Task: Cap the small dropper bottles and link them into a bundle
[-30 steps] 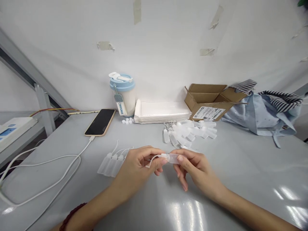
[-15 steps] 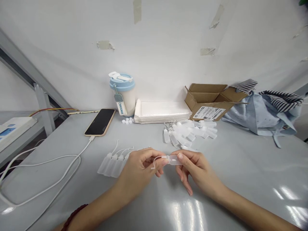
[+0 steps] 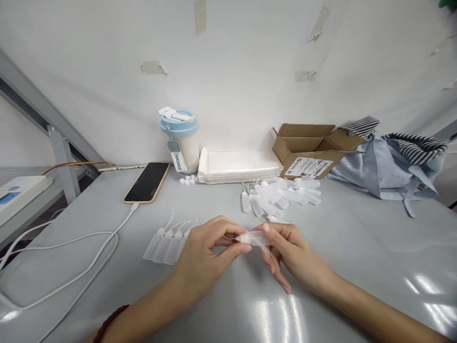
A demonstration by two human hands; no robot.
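Left hand (image 3: 205, 247) pinches the white top (image 3: 244, 238) and right hand (image 3: 294, 250) the body of the translucent squeeze bottle (image 3: 259, 238) between them, both closed to its thickness, presumably to steady each end, a bottle row (image 3: 164, 247) left of the grip, a bottle pile (image 3: 282, 195) beyond

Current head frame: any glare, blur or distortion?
Head view: white glare streaks on the grey tabletop, lower centre and lower right; head view: held bottle and lower fingers of the right hand look slightly blurred; head view: apparent wide-angle stretch towards the edges.
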